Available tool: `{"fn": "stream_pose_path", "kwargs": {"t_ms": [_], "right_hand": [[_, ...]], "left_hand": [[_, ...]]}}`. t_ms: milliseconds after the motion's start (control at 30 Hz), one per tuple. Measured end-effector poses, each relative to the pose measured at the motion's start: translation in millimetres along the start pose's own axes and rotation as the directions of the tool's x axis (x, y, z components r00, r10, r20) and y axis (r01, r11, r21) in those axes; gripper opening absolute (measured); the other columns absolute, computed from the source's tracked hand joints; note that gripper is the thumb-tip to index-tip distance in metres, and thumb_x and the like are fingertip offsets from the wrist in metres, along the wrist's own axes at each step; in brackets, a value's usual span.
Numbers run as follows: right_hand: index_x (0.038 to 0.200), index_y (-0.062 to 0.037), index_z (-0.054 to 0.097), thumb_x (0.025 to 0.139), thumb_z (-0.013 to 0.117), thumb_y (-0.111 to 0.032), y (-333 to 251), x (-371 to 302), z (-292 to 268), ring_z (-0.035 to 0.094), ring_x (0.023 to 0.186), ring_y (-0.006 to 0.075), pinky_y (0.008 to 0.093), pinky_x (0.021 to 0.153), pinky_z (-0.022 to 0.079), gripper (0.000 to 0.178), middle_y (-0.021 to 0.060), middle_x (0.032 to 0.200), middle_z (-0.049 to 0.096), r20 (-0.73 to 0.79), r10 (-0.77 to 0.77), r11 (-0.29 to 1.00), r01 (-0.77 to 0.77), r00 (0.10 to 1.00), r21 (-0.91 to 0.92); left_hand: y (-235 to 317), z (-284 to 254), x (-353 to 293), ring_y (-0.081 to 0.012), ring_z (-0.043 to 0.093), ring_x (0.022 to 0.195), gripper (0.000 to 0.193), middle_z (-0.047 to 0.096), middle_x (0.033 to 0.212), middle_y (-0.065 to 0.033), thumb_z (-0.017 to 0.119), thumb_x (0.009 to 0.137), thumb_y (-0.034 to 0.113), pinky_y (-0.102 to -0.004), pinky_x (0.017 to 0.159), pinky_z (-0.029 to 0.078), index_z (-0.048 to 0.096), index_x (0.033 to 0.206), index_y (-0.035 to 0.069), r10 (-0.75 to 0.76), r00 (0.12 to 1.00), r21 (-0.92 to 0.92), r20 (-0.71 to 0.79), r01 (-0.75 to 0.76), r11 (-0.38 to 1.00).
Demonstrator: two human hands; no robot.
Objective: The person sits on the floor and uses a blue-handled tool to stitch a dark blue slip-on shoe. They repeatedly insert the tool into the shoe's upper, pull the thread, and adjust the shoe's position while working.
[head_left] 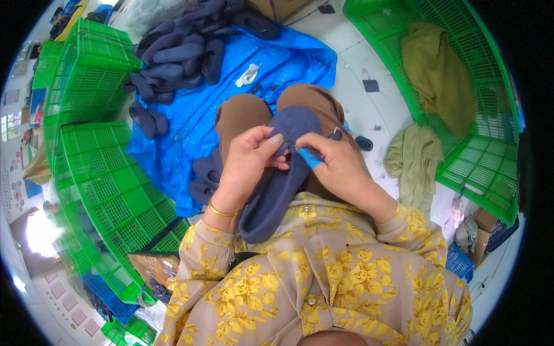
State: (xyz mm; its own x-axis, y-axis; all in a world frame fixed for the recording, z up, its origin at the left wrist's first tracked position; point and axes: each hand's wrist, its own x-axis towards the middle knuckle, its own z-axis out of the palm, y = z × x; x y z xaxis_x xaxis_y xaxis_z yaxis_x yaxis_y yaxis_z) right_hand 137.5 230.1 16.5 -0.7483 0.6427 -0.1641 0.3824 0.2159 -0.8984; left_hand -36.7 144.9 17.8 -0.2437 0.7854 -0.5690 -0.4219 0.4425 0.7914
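A navy slipper lies across my lap, its open heel end toward my body and its rounded toe pointing away. My left hand pinches the edge of its upper with thumb and fingers. On the other side, my right hand is closed at the same edge, the thumb and a finger pressed together; a blue wrap covers part of one digit. Anything thin between those fingertips is too small to make out. A small dark object with a shiny part shows just beyond my right knuckles.
A heap of navy slippers sits on a blue sheet ahead, with more slippers by my left leg. Green crates line the left; another green crate with olive cloth stands right. A dark spool is on the floor.
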Motion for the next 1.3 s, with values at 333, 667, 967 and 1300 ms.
{"fn": "stream_pose_path", "kwargs": {"t_ms": [333, 667, 967, 1300], "right_hand": [[0.105, -0.0106, 0.053, 0.077, 0.054, 0.007, 4.7, -1.5, 11.2, 0.065, 0.079, 0.0397, 0.0494, 0.067, 0.048, 0.033, 0.0189, 0.080, 0.065, -0.035, -0.044, 0.995, 0.041, 0.998, -0.092], [0.108, -0.0037, 0.044, 0.078, 0.054, 0.005, 4.4, -1.0, 20.7, 0.064, 0.082, 0.0435, 0.0531, 0.071, 0.049, 0.033, 0.0232, 0.086, 0.065, -0.024, -0.012, 0.988, 0.009, 1.000, -0.154], [0.115, -0.0042, 0.042, 0.084, 0.056, -0.004, -10.1, 12.6, 23.8, 0.064, 0.082, 0.0447, 0.0555, 0.071, 0.048, 0.035, 0.0244, 0.085, 0.065, -0.083, -0.012, 0.998, 0.007, 0.996, -0.059], [0.104, -0.0105, 0.053, 0.084, 0.055, -0.006, -10.4, 25.3, 5.1, 0.062, 0.081, 0.0440, 0.0548, 0.067, 0.046, 0.020, 0.0216, 0.087, 0.063, 0.011, -0.151, 0.970, 0.151, 0.988, -0.190]], "left_hand": [[-1.1, -3.1, 4.0, -0.0115, 0.063, 0.068, 0.012, 0.066, 0.083, -0.0069, 0.057, 0.097, 0.011, -0.0292, 0.064, 0.059, 0.061, 0.097, 0.001, -0.082, 0.996, -0.095, 0.033, 0.085, 0.992], [-2.6, -3.3, 2.9, -0.0118, 0.064, 0.067, 0.012, 0.066, 0.083, -0.0074, 0.056, 0.097, 0.011, -0.0291, 0.064, 0.060, 0.060, 0.099, -0.001, -0.100, 0.994, -0.174, 0.043, 0.106, 0.979], [-6.9, 2.8, -0.3, -0.0123, 0.063, 0.067, 0.015, 0.065, 0.084, -0.0080, 0.055, 0.097, 0.012, -0.0273, 0.064, 0.059, 0.060, 0.099, -0.002, -0.055, 0.998, -0.133, 0.026, 0.058, 0.989], [-19.5, 5.2, 4.4, -0.0137, 0.066, 0.064, 0.011, 0.065, 0.083, -0.0051, 0.052, 0.095, 0.004, -0.0276, 0.061, 0.057, 0.061, 0.101, 0.002, 0.052, 0.998, 0.008, 0.031, -0.052, 0.999]]}}
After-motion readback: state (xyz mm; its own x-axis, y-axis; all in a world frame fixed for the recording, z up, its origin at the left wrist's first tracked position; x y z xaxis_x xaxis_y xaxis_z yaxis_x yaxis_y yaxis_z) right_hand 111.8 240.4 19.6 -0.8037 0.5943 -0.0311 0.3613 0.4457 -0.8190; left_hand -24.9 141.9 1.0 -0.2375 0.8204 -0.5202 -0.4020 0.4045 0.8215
